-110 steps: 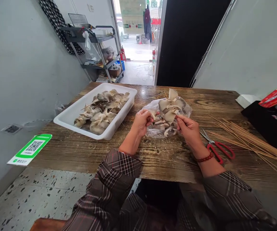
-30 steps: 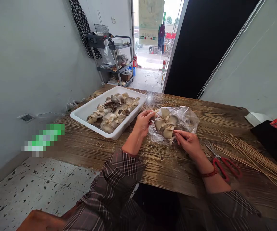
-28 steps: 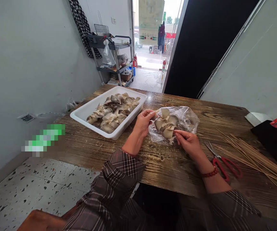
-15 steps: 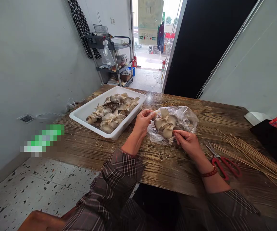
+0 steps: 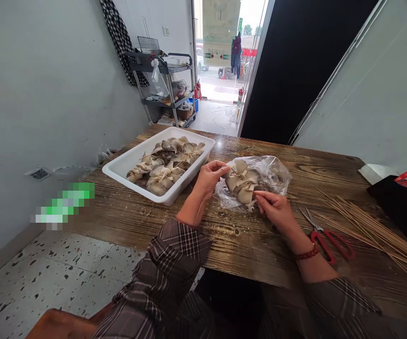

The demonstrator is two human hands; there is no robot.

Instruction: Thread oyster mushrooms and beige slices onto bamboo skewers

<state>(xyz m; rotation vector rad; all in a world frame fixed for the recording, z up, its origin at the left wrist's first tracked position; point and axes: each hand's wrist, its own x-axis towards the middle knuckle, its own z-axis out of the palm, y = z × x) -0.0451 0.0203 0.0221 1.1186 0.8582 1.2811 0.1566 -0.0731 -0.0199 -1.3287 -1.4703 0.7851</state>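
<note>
Between my two hands is a skewer of grey-white oyster mushrooms [image 5: 243,184], held over a clear plastic bag [image 5: 274,172] that lies on the table. My left hand [image 5: 211,176] pinches its upper left end, where a bit of the thin stick shows by the fingertips. At the lower right end, my right hand [image 5: 276,207] is closed with thumb and finger together; the part of the stick inside the grip is hidden. More mushrooms lie in the bag, partly covered by the skewer. Left of my left hand, a white plastic tray [image 5: 175,195] holds several mushroom skewers [image 5: 164,176].
Red-handled scissors [image 5: 325,235] and a spread of bamboo sticks [image 5: 376,226] lie to the right on the wooden table [image 5: 239,256]. A black box [image 5: 390,207] with red packets stands at the right edge. Beyond the table are a grey cart [image 5: 168,70] and a doorway.
My left hand and the mushroom skewer have shifted very slightly left. The right hand keeps its grip almost unmoved; tray, scissors and sticks stay put.
</note>
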